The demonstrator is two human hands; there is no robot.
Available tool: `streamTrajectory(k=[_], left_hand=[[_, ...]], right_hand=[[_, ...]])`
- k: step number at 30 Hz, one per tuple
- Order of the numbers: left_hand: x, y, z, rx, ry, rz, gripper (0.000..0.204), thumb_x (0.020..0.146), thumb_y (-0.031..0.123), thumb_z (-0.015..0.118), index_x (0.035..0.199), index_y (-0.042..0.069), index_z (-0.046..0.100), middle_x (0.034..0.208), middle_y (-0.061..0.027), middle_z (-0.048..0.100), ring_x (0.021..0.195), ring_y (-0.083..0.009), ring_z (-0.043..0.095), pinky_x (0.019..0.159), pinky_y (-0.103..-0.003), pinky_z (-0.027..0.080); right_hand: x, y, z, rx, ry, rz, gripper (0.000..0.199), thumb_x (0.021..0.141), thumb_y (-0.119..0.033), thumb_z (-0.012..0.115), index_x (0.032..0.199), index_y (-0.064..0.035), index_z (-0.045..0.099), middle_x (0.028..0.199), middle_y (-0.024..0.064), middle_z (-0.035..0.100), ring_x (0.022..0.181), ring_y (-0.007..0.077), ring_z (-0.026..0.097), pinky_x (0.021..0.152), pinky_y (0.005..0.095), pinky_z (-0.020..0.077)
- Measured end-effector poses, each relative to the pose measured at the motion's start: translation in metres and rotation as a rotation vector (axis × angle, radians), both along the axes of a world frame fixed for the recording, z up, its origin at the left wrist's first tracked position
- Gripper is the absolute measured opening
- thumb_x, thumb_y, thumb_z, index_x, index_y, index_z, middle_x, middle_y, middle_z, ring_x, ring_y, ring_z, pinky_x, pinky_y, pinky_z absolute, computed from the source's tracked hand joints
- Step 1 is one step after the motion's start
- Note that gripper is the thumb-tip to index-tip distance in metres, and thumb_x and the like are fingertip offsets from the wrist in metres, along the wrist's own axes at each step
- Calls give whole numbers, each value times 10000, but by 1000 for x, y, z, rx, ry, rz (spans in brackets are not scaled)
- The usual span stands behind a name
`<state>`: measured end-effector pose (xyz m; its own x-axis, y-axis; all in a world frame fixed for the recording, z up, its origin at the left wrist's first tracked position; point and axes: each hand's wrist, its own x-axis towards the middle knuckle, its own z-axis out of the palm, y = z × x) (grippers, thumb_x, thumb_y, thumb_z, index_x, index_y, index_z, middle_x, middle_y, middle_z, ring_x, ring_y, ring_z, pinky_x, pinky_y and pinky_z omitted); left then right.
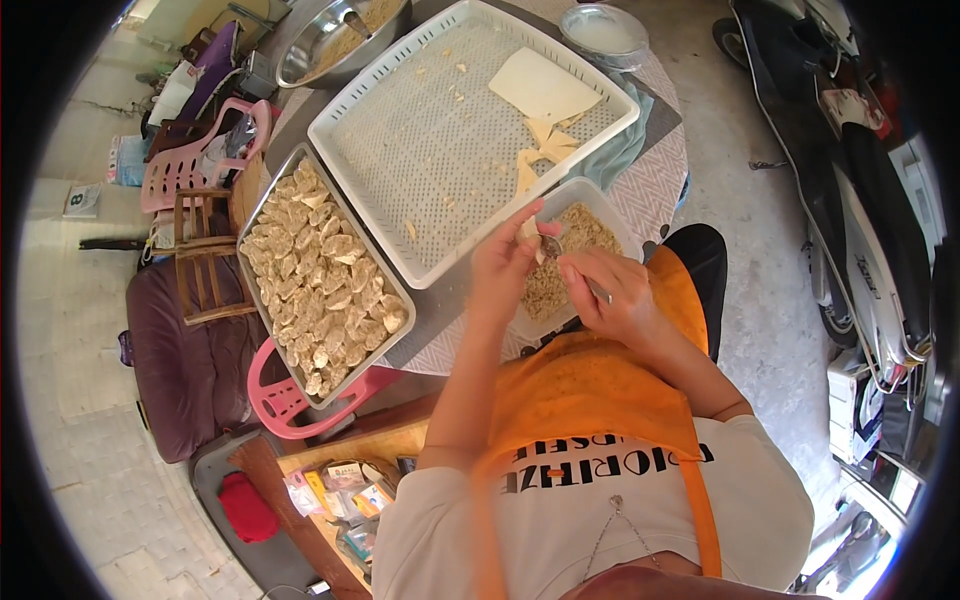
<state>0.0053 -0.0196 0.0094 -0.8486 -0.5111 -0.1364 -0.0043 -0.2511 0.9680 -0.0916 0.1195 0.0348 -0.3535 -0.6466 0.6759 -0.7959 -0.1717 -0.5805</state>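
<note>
My left hand point(503, 262) holds a small pale dough wrapper point(530, 232) over a clear tub of minced filling point(560, 262). My right hand point(612, 295) grips a metal spoon point(552, 245) whose tip touches the wrapper. Beyond them lies a large white perforated tray point(400, 130) with a stack of square wrappers point(543, 87) and several cut pieces. Left of it a metal tray point(258, 215) is packed with several folded dumplings point(322, 275).
A steel bowl point(310, 45) and a lidded round container point(603, 30) stand at the table's far end. Pink plastic stools point(290, 405) and wooden chairs point(205, 255) stand left. A scooter point(860, 160) is parked right. Small packets point(345, 495) lie on a low wooden shelf.
</note>
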Motion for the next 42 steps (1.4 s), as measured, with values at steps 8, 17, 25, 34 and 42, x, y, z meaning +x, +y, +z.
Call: streamTrajectory(k=[8, 17, 25, 34, 42], left_hand=[[5, 9, -13, -59, -51, -53, 373, 936, 35, 420, 1307, 30, 463, 1147, -69, 578, 1044, -123, 546, 834, -243, 483], [18, -7, -6, 13, 83, 152, 332, 923, 1, 416, 1250, -14, 475, 1172, -118, 548, 1082, -192, 552, 921, -315, 486], [17, -2, -9, -14, 149, 267, 294, 893, -30, 397, 1170, -21, 497, 1188, -150, 540, 1127, -240, 537, 943, -404, 481], [18, -1, -12, 10, 178, 273, 309, 897, -36, 381, 1183, -21, 495, 1182, -150, 543, 1127, -243, 537, 942, -406, 484], [18, -2, -11, 25, 203, 268, 289, 917, -26, 383, 1183, -24, 496, 1187, -138, 536, 1121, -236, 540, 936, -402, 489]], right_hand=[[0, -11, -24, -38, -202, 58, 55, 822, 38, 575, 873, 47, 594, 813, 144, 630, 750, 274, 676, 612, 301, 532], [-37, -20, -13, 172, -29, -182, 92, 781, -34, 623, 856, 19, 613, 760, 130, 624, 572, 284, 600, 526, 331, 501], [-3, -29, -31, 484, 143, 41, 60, 771, -54, 579, 795, -49, 524, 716, 123, 535, 647, 326, 577, 564, 416, 474], [-19, -24, -18, 656, 279, -68, 62, 769, -101, 583, 783, -51, 550, 782, 109, 552, 666, 301, 599, 564, 397, 487], [-27, -25, -14, 991, 150, -107, 108, 819, -109, 552, 803, -11, 597, 827, 162, 626, 730, 367, 614, 645, 421, 507]])
